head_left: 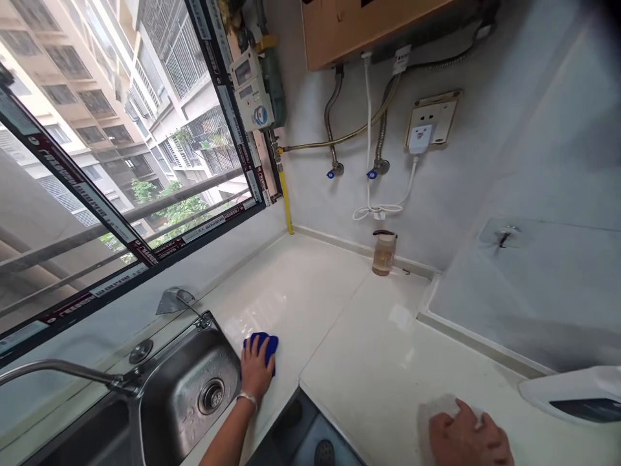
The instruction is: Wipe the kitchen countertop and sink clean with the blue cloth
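My left hand (pixel 256 367) presses a blue cloth (pixel 270 343) against the white countertop (pixel 334 285), just right of the sink's rim. Its fingers are stretched over the cloth, and a bracelet circles the wrist. At the lower right, my right hand (pixel 470 440) rests low over the counter with bent fingers. A pale greyish patch (pixel 425 417) shows around and beneath it; I cannot tell whether this is a thin cloth or a shadow. The frame's bottom edge cuts off part of that hand.
A steel sink (pixel 174 388) with a curved faucet (pixel 63 367) lies left. A brownish jar (pixel 384 254) stands by the back wall. A white appliance (pixel 577 391) sits at far right. Hoses, a socket (pixel 433 120) and a heater (pixel 369 29) occupy the wall; a window (pixel 121 129) is left.
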Action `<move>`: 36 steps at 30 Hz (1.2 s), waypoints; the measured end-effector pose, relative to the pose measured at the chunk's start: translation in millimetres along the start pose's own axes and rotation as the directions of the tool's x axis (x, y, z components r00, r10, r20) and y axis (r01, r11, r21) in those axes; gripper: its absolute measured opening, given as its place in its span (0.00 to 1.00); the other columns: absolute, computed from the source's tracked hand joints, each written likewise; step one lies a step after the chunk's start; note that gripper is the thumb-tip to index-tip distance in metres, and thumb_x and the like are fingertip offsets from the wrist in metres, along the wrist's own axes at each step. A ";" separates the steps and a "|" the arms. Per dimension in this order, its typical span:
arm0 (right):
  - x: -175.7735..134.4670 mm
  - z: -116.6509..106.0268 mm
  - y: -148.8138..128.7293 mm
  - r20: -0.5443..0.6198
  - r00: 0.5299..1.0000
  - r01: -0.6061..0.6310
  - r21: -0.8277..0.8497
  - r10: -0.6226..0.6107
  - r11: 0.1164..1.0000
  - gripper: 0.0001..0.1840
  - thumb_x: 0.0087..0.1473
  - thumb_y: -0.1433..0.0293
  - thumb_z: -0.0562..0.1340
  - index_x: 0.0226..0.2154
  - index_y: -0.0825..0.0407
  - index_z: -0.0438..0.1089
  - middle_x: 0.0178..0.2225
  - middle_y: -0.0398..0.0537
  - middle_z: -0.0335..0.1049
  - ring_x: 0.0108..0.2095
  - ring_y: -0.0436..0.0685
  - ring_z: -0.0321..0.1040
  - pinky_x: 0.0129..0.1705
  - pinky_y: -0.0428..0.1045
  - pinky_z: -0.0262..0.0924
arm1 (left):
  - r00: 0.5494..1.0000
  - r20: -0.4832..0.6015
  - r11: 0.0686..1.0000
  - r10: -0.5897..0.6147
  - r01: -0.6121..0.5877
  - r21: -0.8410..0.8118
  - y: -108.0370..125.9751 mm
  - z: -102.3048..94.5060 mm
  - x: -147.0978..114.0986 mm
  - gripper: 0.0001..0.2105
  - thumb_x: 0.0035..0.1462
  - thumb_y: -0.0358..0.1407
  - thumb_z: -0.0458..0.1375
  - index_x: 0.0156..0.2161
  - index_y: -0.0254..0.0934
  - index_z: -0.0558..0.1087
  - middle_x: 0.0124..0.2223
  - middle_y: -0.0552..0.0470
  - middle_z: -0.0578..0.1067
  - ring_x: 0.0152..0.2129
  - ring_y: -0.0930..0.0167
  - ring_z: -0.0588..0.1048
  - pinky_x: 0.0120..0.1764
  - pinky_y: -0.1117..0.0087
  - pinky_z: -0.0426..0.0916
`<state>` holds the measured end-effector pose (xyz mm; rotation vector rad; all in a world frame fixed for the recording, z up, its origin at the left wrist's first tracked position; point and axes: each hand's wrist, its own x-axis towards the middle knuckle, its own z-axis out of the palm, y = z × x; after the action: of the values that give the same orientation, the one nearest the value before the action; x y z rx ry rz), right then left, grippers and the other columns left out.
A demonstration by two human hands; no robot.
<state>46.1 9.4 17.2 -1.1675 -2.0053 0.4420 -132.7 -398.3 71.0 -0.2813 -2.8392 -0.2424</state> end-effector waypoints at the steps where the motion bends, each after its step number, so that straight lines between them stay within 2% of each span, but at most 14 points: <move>1: 0.2 -0.1 0.0 0.003 1.000 0.001 0.000 -0.001 1.000 0.27 0.38 0.69 0.59 0.46 0.42 0.67 0.56 0.60 0.59 0.58 0.81 0.52 0.49 0.75 0.49 | 0.999 -0.019 0.999 -0.050 0.050 0.016 -7.5 -2.2 -3.9 0.23 0.64 0.38 0.51 0.63 0.39 0.66 0.67 0.40 0.63 0.66 0.48 0.54 0.63 0.39 0.57; 4: 0.3 -1.3 -0.2 0.014 1.000 0.000 0.000 0.000 1.000 0.27 0.38 0.69 0.59 0.46 0.43 0.68 0.56 0.60 0.59 0.58 0.81 0.52 0.49 0.75 0.49 | 0.989 -0.053 0.988 -0.138 0.141 0.056 -11.4 -3.5 -18.3 0.23 0.65 0.39 0.49 0.63 0.38 0.65 0.67 0.39 0.63 0.67 0.47 0.53 0.63 0.39 0.57; 7: 0.2 -2.8 -0.6 0.045 0.999 0.027 0.022 -0.028 0.999 0.26 0.40 0.70 0.58 0.47 0.44 0.69 0.55 0.59 0.60 0.57 0.78 0.56 0.50 0.73 0.50 | 0.989 -0.075 0.986 -0.126 0.133 0.099 -2.4 -1.1 -39.4 0.23 0.65 0.38 0.49 0.64 0.38 0.65 0.67 0.42 0.63 0.67 0.49 0.52 0.64 0.42 0.57; 10: -0.3 -3.6 -0.6 0.066 0.995 0.076 0.057 -0.080 0.995 0.25 0.41 0.70 0.58 0.46 0.45 0.70 0.54 0.58 0.61 0.55 0.75 0.58 0.50 0.71 0.52 | 0.994 -0.102 0.985 0.042 -0.024 0.169 -1.2 -2.5 -73.2 0.24 0.65 0.38 0.50 0.65 0.42 0.63 0.68 0.46 0.62 0.67 0.51 0.54 0.63 0.44 0.60; 14: -1.1 -3.0 0.3 0.019 0.995 0.097 0.072 -0.099 0.993 0.24 0.42 0.71 0.58 0.45 0.47 0.71 0.54 0.58 0.62 0.56 0.74 0.58 0.51 0.69 0.52 | 0.948 -0.065 0.924 0.310 -0.285 0.253 -18.9 -17.6 -123.6 0.29 0.63 0.37 0.52 0.68 0.48 0.56 0.69 0.51 0.60 0.68 0.55 0.54 0.60 0.48 0.67; 16: -1.0 -2.6 1.0 0.017 0.994 0.103 0.069 -0.104 0.992 0.24 0.42 0.72 0.58 0.45 0.47 0.71 0.54 0.57 0.62 0.56 0.74 0.58 0.51 0.68 0.52 | 0.919 -0.021 0.882 0.394 -0.372 0.288 -27.2 -28.6 -138.0 0.30 0.62 0.37 0.53 0.69 0.50 0.53 0.70 0.52 0.58 0.68 0.56 0.54 0.59 0.49 0.68; 18: -0.6 -2.2 1.7 0.035 0.994 0.102 0.055 -0.104 0.993 0.24 0.41 0.72 0.58 0.45 0.47 0.71 0.54 0.57 0.61 0.56 0.74 0.58 0.51 0.68 0.52 | 0.893 0.013 0.846 0.451 -0.431 0.314 -29.0 -37.5 -140.6 0.31 0.62 0.37 0.54 0.69 0.49 0.53 0.71 0.52 0.57 0.68 0.55 0.54 0.59 0.49 0.68; 20: -0.1 -1.2 2.2 0.057 0.994 0.096 0.039 -0.098 0.995 0.24 0.42 0.71 0.59 0.45 0.47 0.70 0.54 0.58 0.61 0.56 0.74 0.57 0.51 0.68 0.52 | 0.872 0.036 0.821 0.489 -0.474 0.319 -22.9 -41.1 -132.8 0.31 0.62 0.37 0.54 0.69 0.49 0.52 0.71 0.51 0.57 0.68 0.54 0.54 0.59 0.49 0.68; 23: -0.2 1.5 3.1 0.056 0.994 0.095 0.035 -0.097 0.995 0.23 0.41 0.71 0.60 0.45 0.47 0.69 0.54 0.58 0.60 0.56 0.75 0.56 0.51 0.69 0.50 | 0.860 0.064 0.820 0.506 -0.503 0.273 -2.2 -35.2 -109.2 0.31 0.63 0.39 0.53 0.69 0.49 0.52 0.70 0.50 0.58 0.67 0.54 0.55 0.60 0.48 0.67; 27: -1.3 5.4 4.5 0.020 0.990 0.137 0.013 -0.138 0.990 0.19 0.46 0.70 0.60 0.43 0.50 0.69 0.56 0.60 0.59 0.59 0.76 0.55 0.52 0.70 0.51 | 0.883 0.091 0.871 0.460 -0.469 0.149 36.7 -17.7 -69.9 0.29 0.65 0.41 0.52 0.69 0.51 0.52 0.71 0.50 0.57 0.68 0.54 0.53 0.63 0.47 0.62; 31: -1.9 8.1 6.4 0.007 0.986 0.170 -0.032 -0.169 0.985 0.16 0.49 0.70 0.60 0.43 0.51 0.69 0.57 0.62 0.60 0.61 0.76 0.54 0.53 0.69 0.53 | 0.901 0.114 0.905 0.418 -0.424 0.027 73.7 -3.4 -27.0 0.25 0.66 0.41 0.50 0.67 0.51 0.57 0.70 0.51 0.59 0.68 0.56 0.53 0.65 0.47 0.58; 36: -2.1 9.1 10.1 0.027 0.985 0.171 -0.032 -0.170 0.985 0.18 0.48 0.72 0.60 0.45 0.51 0.69 0.58 0.62 0.59 0.61 0.76 0.54 0.54 0.70 0.51 | 0.917 0.143 0.927 0.373 -0.375 -0.009 99.3 12.1 19.4 0.25 0.65 0.41 0.50 0.66 0.50 0.59 0.69 0.50 0.60 0.68 0.55 0.52 0.66 0.45 0.56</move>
<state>45.8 13.6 4.2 -1.0044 -2.1207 0.3372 -132.8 -296.7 78.8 -0.8588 -2.8473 -0.1182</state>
